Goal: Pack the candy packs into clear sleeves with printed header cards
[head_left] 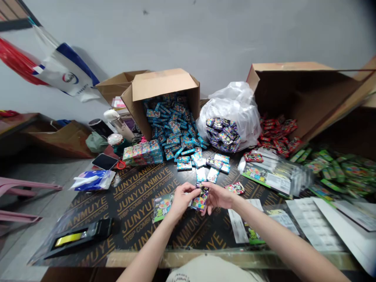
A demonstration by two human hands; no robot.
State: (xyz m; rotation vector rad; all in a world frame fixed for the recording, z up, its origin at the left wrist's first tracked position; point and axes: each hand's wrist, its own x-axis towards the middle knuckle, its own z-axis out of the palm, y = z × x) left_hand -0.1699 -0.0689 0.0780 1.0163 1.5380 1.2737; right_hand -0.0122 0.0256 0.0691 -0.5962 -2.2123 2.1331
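Left hand (pixel 182 199): curled, pinching small printed packet (pixel 200 199).
Right hand (pixel 219 196): half-open, fingertips gripping its edge.
Blue packets (pixel 172 125): within reach, spilling from tilted carton (pixel 164 84).

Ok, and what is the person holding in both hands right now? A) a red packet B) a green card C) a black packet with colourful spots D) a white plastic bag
C. The left hand and right hand both pinch the black packet, which has colourful spots, above the black plywood board.
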